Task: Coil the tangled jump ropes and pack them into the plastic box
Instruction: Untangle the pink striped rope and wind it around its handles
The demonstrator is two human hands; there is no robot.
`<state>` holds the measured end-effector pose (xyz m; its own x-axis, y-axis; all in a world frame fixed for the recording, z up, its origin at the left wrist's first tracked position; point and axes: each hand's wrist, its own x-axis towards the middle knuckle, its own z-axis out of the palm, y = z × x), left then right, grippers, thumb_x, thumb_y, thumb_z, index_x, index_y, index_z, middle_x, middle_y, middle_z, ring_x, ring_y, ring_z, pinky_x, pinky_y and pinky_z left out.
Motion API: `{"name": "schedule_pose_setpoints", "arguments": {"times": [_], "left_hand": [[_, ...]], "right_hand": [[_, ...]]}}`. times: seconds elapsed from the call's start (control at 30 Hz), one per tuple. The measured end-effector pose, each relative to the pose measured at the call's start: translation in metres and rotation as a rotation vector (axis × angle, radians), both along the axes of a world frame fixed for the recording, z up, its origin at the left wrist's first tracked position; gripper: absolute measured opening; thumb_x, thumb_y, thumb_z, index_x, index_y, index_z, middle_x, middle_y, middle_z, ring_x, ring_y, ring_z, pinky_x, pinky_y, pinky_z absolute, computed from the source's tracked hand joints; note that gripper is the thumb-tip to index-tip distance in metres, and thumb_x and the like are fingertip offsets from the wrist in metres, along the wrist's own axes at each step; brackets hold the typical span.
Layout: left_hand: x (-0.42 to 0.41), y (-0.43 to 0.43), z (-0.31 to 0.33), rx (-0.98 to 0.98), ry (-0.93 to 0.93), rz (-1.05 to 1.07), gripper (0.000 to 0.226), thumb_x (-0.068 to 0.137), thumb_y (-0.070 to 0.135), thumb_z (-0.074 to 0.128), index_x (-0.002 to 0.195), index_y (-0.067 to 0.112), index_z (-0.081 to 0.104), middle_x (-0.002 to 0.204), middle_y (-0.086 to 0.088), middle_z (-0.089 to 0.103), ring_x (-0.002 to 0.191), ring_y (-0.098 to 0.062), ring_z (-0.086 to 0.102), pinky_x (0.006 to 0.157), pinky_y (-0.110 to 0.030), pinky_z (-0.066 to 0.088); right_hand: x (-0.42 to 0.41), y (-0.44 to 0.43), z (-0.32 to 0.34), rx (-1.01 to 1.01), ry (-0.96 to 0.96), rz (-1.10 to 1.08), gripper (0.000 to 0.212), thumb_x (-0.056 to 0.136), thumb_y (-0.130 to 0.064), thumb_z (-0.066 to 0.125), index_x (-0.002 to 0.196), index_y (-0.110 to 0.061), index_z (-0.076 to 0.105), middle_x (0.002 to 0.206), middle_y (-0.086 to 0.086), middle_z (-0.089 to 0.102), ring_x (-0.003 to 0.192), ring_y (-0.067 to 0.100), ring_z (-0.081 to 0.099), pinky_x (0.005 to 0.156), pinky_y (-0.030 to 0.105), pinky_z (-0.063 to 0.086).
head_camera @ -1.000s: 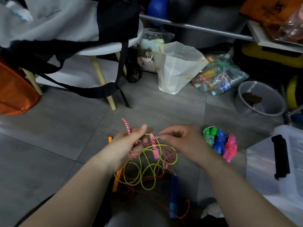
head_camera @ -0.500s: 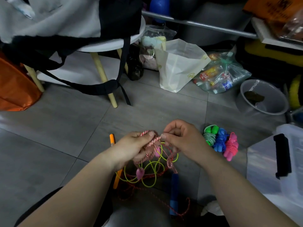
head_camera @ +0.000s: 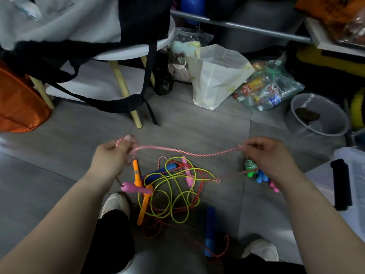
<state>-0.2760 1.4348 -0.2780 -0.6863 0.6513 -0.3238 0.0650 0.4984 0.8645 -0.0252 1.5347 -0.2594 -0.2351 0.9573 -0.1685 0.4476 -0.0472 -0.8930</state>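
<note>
Over the grey floor (head_camera: 197, 125), a twisted pink-white rope (head_camera: 187, 153) sags.
My left hand (head_camera: 112, 155) grips it, right hand (head_camera: 270, 155) pinches it; glossy tangle (head_camera: 171, 186) lies below; box (head_camera: 355, 161) is cut off at right.

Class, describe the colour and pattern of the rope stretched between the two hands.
The rope has pink-and-white spiral stripes, seen in the head view.

A pink-and-white striped rope (head_camera: 187, 153); yellow-green rope (head_camera: 173, 158); red rope (head_camera: 158, 226); orange handle (head_camera: 136, 172), blue handle (head_camera: 209, 230), pink handle (head_camera: 130, 188); grey floor (head_camera: 79, 155) (tiled).
</note>
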Motion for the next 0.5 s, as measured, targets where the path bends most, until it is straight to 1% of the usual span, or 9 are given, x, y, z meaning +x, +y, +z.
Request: {"name": "schedule_pose_setpoints", "arguments": {"times": [0.03, 0.1, 0.13, 0.17, 0.23, 0.27, 0.33, 0.43, 0.5], "left_hand": [[0.008, 0.002, 0.002, 0.04, -0.043, -0.039, 0.03, 0.094, 0.027, 0.044, 0.072, 0.013, 0.059, 0.039, 0.006, 0.054, 0.034, -0.001, 0.043, 0.035, -0.01, 0.032], [0.023, 0.006, 0.006, 0.112, -0.103, -0.141, 0.025, 0.094, 0.024, 0.041, 0.09, 0.012, 0.063, 0.078, -0.001, 0.066, 0.043, 0.004, 0.041, 0.041, -0.01, 0.033], [0.029, 0.007, 0.007, 0.149, -0.13, -0.21, 0.027, 0.095, 0.023, 0.04, 0.095, 0.011, 0.064, 0.09, -0.004, 0.064, 0.043, 0.004, 0.037, 0.044, -0.012, 0.031], [0.035, 0.008, 0.007, 0.194, -0.167, -0.283, 0.027, 0.094, 0.022, 0.039, 0.096, 0.011, 0.065, 0.093, -0.007, 0.061, 0.039, 0.003, 0.032, 0.044, -0.013, 0.027], [0.045, 0.009, 0.006, 0.253, -0.253, -0.408, 0.024, 0.093, 0.019, 0.039, 0.092, 0.019, 0.063, 0.08, -0.006, 0.063, 0.031, -0.001, 0.026, 0.038, -0.013, 0.022], [0.051, 0.009, 0.008, 0.248, -0.287, -0.464, 0.023, 0.093, 0.017, 0.038, 0.09, 0.019, 0.061, 0.067, 0.003, 0.066, 0.03, -0.002, 0.026, 0.037, -0.012, 0.022], [0.06, 0.008, 0.011, 0.178, -0.284, -0.606, 0.02, 0.094, 0.014, 0.037, 0.086, 0.017, 0.056, 0.04, 0.009, 0.056, 0.028, -0.003, 0.028, 0.039, -0.012, 0.022], [0.067, 0.006, 0.011, 0.095, -0.3, -0.767, 0.017, 0.092, 0.01, 0.043, 0.085, 0.019, 0.056, 0.039, 0.012, 0.057, 0.027, -0.002, 0.03, 0.047, -0.019, 0.027], [0.063, 0.005, 0.008, 0.071, -0.315, -0.705, 0.017, 0.09, 0.01, 0.047, 0.079, 0.016, 0.059, 0.033, 0.007, 0.049, 0.027, 0.0, 0.031, 0.043, -0.016, 0.026]], "right_hand": [[-0.008, -0.004, 0.003, -0.005, 0.023, 0.039, 0.004, 0.08, -0.003, 0.062, 0.077, -0.004, 0.064, 0.041, -0.01, 0.053, 0.036, -0.005, 0.046, 0.04, 0.003, 0.032], [-0.024, -0.013, 0.008, -0.035, 0.077, 0.143, 0.016, 0.08, -0.004, 0.063, 0.067, -0.012, 0.061, 0.036, -0.015, 0.053, 0.035, -0.005, 0.045, 0.039, 0.003, 0.031], [-0.031, -0.018, 0.009, -0.052, 0.094, 0.193, 0.02, 0.08, -0.004, 0.063, 0.064, -0.016, 0.06, 0.036, -0.016, 0.053, 0.035, -0.006, 0.045, 0.039, 0.004, 0.032], [-0.038, -0.022, 0.011, -0.072, 0.104, 0.237, 0.023, 0.08, -0.004, 0.062, 0.063, -0.018, 0.059, 0.037, -0.016, 0.054, 0.036, -0.006, 0.046, 0.04, 0.004, 0.033], [-0.048, -0.029, 0.012, -0.119, 0.135, 0.288, 0.024, 0.082, -0.003, 0.06, 0.064, -0.019, 0.058, 0.038, -0.013, 0.055, 0.038, -0.005, 0.048, 0.041, 0.005, 0.036], [-0.051, -0.03, 0.011, -0.138, 0.156, 0.297, 0.024, 0.083, -0.002, 0.059, 0.065, -0.018, 0.057, 0.039, -0.011, 0.056, 0.036, -0.004, 0.047, 0.04, 0.006, 0.036], [-0.055, -0.031, 0.011, -0.164, 0.213, 0.291, 0.023, 0.083, 0.0, 0.057, 0.068, -0.016, 0.054, 0.04, -0.008, 0.056, 0.032, -0.001, 0.041, 0.038, 0.009, 0.033], [-0.054, -0.028, 0.009, -0.186, 0.275, 0.257, 0.022, 0.084, 0.001, 0.055, 0.07, -0.016, 0.05, 0.043, -0.007, 0.059, 0.03, 0.001, 0.038, 0.036, 0.015, 0.03], [-0.051, -0.026, 0.006, -0.183, 0.239, 0.277, 0.022, 0.083, 0.0, 0.056, 0.071, -0.017, 0.05, 0.046, -0.008, 0.061, 0.032, 0.002, 0.039, 0.038, 0.018, 0.03]]}}
